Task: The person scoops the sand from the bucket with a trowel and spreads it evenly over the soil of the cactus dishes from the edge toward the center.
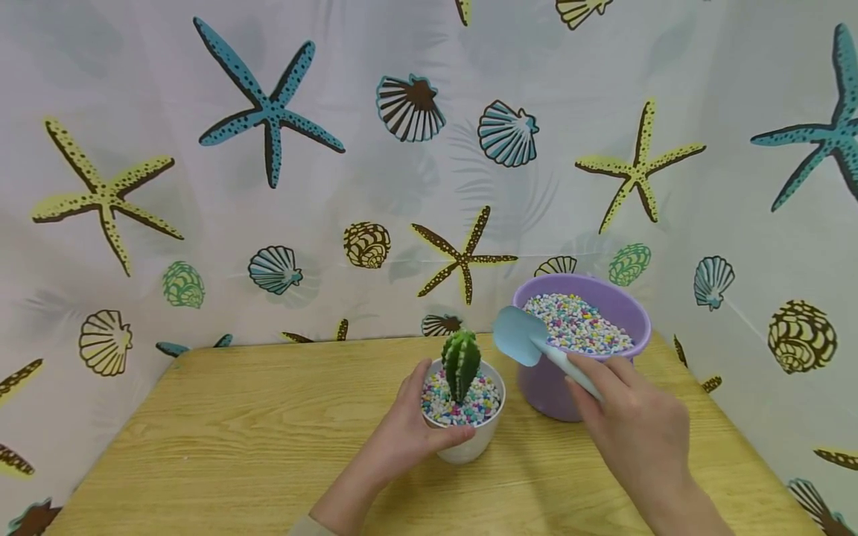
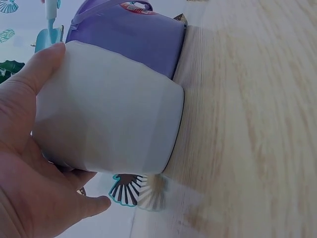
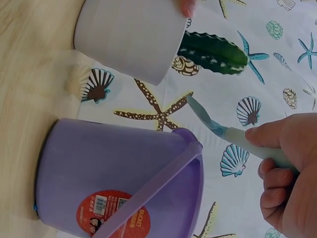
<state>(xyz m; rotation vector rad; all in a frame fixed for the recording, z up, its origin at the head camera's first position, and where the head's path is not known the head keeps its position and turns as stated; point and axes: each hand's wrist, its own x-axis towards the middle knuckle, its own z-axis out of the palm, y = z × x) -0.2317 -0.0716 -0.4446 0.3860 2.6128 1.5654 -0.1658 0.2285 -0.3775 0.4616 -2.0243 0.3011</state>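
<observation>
Right hand (image 1: pixel 637 413) grips blue scoop (image 1: pixel 523 337), likely light, stiff, best by handle (image 1: pixel 558 358); left hand (image 1: pixel 410 426) holds smooth-looking white pot (image 1: pixel 468 449).

Curtained tabletop nook; home or studio, can't tell from here. Pale yellow wood-grain table (image 1: pixel 255 417) under left hand (image 1: pixel 412 422) and right hand (image 1: pixel 637 409); white cloth drape (image 1: pixel 402 186), colourful starfish-and-seashell print, beyond both and out to either side.
</observation>
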